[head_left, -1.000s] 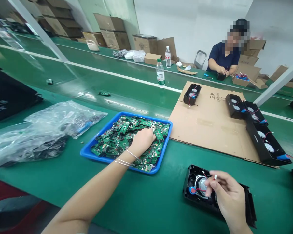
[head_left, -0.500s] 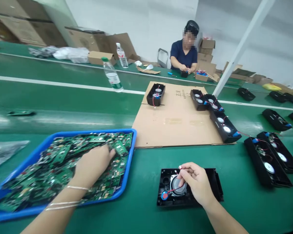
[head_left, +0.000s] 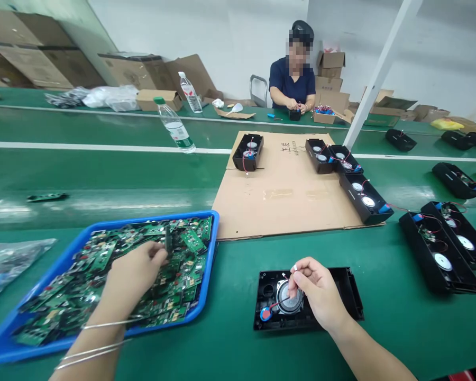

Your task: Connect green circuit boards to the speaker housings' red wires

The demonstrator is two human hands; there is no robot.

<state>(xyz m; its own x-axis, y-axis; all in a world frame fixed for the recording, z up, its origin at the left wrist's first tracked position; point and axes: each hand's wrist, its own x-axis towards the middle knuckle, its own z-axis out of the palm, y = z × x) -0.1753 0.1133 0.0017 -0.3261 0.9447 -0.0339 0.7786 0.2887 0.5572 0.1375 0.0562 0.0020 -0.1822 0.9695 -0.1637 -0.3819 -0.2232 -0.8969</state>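
My left hand [head_left: 137,270] is over a blue tray [head_left: 211,264] heaped with green circuit boards. Its thumb and fingers pinch one circuit board [head_left: 168,239], which stands on edge above the heap. In front of me on the right lies a black speaker housing [head_left: 347,296] with its inside facing up. A round speaker [head_left: 289,301] sits in it, beside a small blue cylinder [head_left: 265,314] with red and black wires. Above the speaker, my right hand [head_left: 319,291] is closed on the wires, with a small white connector [head_left: 295,268] showing at the fingertips.
A cardboard sheet [head_left: 293,211] lies ahead, bearing several black speaker housings [head_left: 365,198]. More housings [head_left: 440,254] stand to the right. A water bottle [head_left: 176,129] and a plastic bag [head_left: 16,264] are on the left. A white post [head_left: 381,74] rises behind. A co-worker [head_left: 292,79] sits across.
My left hand has drawn back leftward from the heap's right side, and a circuit board now shows upright in its fingers. My right hand stays over the speaker with the wires.
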